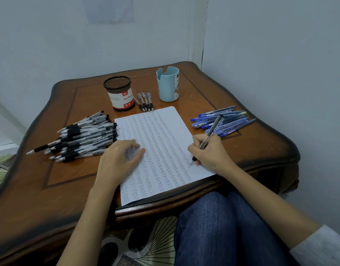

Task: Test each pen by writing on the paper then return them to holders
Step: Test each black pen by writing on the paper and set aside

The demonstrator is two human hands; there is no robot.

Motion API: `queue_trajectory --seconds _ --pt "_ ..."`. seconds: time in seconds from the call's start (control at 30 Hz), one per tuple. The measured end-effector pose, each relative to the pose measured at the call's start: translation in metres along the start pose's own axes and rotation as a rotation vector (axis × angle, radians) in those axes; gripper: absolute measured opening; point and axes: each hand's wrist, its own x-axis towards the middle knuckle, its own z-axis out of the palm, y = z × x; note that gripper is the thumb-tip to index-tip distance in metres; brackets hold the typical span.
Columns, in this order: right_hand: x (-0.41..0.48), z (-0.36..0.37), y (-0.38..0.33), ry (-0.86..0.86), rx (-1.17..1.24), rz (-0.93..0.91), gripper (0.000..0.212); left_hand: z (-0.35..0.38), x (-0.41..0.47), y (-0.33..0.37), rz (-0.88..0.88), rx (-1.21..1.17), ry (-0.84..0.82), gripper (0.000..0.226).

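Observation:
A sheet of paper (161, 131), covered in columns of small pen marks, lies in the middle of the wooden table (73, 169). My right hand (211, 152) grips a grey pen (209, 135) with its tip on the paper near the right edge. My left hand (119, 156) rests on the paper's left side with relaxed fingers. A heap of black-grip pens (84, 137) lies left of the paper, and a heap of blue pens (224, 121) lies right of it. Three black pens (146, 100) lie between a black mesh holder (119, 93) and a light blue holder (168, 83).
The table stands in a corner, with walls close behind and to the right. My knees in blue jeans (223, 227) are under the table's front edge. A patterned rug (150, 246) covers the floor below.

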Motion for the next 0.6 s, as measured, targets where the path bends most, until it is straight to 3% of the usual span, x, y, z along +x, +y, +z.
queue_trajectory --seconds 0.37,0.6 --pt "0.0009 -0.0002 0.0017 0.000 -0.018 0.017 0.039 0.0010 0.0006 -0.0007 0.000 0.001 -0.004 0.022" --pt "0.0038 -0.0075 -0.0046 0.032 0.289 0.143 0.044 0.0011 0.0006 -0.0020 0.013 -0.001 0.002 0.022"
